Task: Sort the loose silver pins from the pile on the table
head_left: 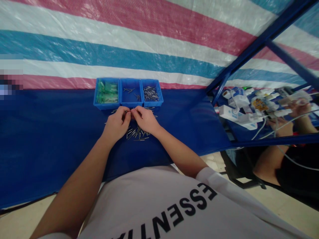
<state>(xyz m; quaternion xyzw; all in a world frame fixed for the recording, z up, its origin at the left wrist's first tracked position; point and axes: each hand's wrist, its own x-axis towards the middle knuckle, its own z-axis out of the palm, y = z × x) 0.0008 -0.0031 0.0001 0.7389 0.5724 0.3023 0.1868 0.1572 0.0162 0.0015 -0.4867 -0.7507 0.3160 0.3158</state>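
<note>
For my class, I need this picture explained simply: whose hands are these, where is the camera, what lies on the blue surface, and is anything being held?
There is no machine here. The one picture comes from a camera worn on a person's head, looking down over their own arms and white shirt. Their left hand and right hand meet fingertip to fingertip on a blue-covered table, over a scatter of small metal pins. They seem to pinch something tiny between them, too small to identify. Just beyond stand three blue trays: the left tray holds green parts, the middle tray a few pins, the right tray many pins. At far right, another person's hand works at a separate bench.
</note>
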